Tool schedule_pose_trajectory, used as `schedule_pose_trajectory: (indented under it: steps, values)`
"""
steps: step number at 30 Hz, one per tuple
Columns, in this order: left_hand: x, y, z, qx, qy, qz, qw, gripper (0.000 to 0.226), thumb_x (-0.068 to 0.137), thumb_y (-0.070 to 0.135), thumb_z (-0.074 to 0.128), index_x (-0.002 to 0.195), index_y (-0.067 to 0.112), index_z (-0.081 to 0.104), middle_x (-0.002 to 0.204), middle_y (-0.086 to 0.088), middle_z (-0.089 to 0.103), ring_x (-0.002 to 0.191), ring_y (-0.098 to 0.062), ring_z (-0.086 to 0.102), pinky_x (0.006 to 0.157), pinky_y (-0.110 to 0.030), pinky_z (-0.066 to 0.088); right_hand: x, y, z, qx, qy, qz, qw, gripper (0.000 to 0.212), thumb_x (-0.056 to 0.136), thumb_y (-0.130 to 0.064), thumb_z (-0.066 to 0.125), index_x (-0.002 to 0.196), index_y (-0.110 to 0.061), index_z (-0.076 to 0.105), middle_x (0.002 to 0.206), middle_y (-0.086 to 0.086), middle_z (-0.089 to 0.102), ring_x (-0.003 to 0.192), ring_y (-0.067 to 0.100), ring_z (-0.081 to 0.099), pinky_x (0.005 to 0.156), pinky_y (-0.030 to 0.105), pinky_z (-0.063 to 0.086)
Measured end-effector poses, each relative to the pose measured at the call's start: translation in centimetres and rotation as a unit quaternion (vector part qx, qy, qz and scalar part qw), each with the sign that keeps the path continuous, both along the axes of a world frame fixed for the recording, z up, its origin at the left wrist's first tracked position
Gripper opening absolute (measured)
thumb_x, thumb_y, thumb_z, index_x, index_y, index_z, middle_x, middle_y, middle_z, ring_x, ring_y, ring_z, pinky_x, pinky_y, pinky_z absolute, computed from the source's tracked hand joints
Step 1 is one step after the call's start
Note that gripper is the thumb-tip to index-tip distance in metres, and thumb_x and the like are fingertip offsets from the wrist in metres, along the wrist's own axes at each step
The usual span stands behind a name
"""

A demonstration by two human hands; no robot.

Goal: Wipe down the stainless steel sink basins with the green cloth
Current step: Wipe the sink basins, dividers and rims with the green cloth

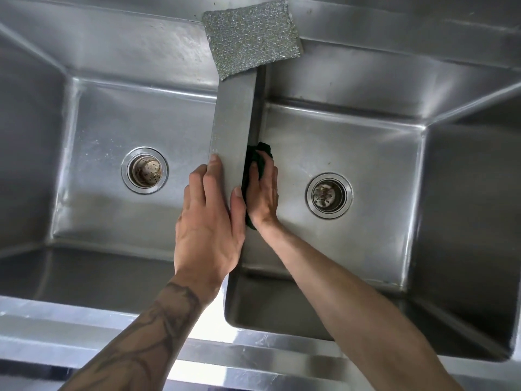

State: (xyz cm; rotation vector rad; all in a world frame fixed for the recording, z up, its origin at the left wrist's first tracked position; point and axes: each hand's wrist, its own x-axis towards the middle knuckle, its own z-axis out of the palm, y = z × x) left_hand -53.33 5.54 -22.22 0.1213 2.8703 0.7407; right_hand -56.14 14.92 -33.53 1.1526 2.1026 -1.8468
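Observation:
A double stainless steel sink fills the view, with a left basin (112, 131) and a right basin (352, 142) split by a narrow divider (235, 114). My right hand (263, 190) is down in the right basin and presses the dark green cloth (255, 156) against the divider's wall; the cloth shows above and below my palm. My left hand (210, 218) rests on top of the divider, fingers reaching over its left edge and thumb on its right edge.
A silver mesh scouring pad (251, 38) lies on the back rim at the far end of the divider. Each basin has a round drain: left drain (144, 170), right drain (329, 195). The steel front ledge (253, 359) runs along the bottom.

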Motion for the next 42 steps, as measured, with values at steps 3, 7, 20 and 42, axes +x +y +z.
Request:
schedule_pose_trajectory:
  steps: [3,7,20,42]
  values:
    - [0.0,0.0,-0.2,-0.019,-0.007,-0.01,1.0,0.059,0.108,0.05,0.023,0.159,0.02,0.022,0.145,0.005,0.033,0.14,-0.024,0.047,0.099,-0.052,0.059,2.6,-1.4,1.8,-0.009,0.068,-0.033,0.997,0.033,0.11,-0.037,0.042,0.142,-0.044,0.049,0.141,-0.01,0.056,0.129,0.007,0.056,0.11,0.04,0.046]
    - [-0.3,-0.1,-0.7,-0.061,-0.029,-0.02,0.998,0.069,0.106,0.052,0.01,0.164,0.015,0.018,0.151,0.001,0.032,0.141,-0.018,0.037,0.109,-0.044,0.054,5.3,-2.7,2.4,-0.014,0.144,-0.035,0.989,0.034,0.111,-0.027,0.049,0.138,-0.048,0.048,0.142,-0.01,0.056,0.134,0.008,0.054,0.11,0.028,0.046]
    - [0.1,-0.3,-0.6,-0.014,-0.017,-0.009,1.0,0.056,0.108,0.046,0.028,0.158,0.022,0.022,0.151,-0.002,0.033,0.138,-0.029,0.044,0.104,-0.052,0.053,7.5,-3.4,2.2,-0.063,0.144,-0.024,0.987,0.034,0.112,-0.029,0.048,0.145,-0.036,0.047,0.146,-0.003,0.055,0.139,0.022,0.052,0.115,0.045,0.044]
    - [-0.2,0.0,0.2,-0.014,-0.017,0.008,1.0,0.061,0.108,0.047,0.031,0.16,0.015,0.031,0.148,-0.003,0.041,0.136,-0.028,0.052,0.094,-0.055,0.058,8.6,-2.2,1.3,-0.108,-0.041,0.045,0.992,0.041,0.103,-0.006,0.041,0.143,-0.008,0.037,0.143,0.021,0.048,0.132,0.033,0.048,0.116,0.05,0.038]
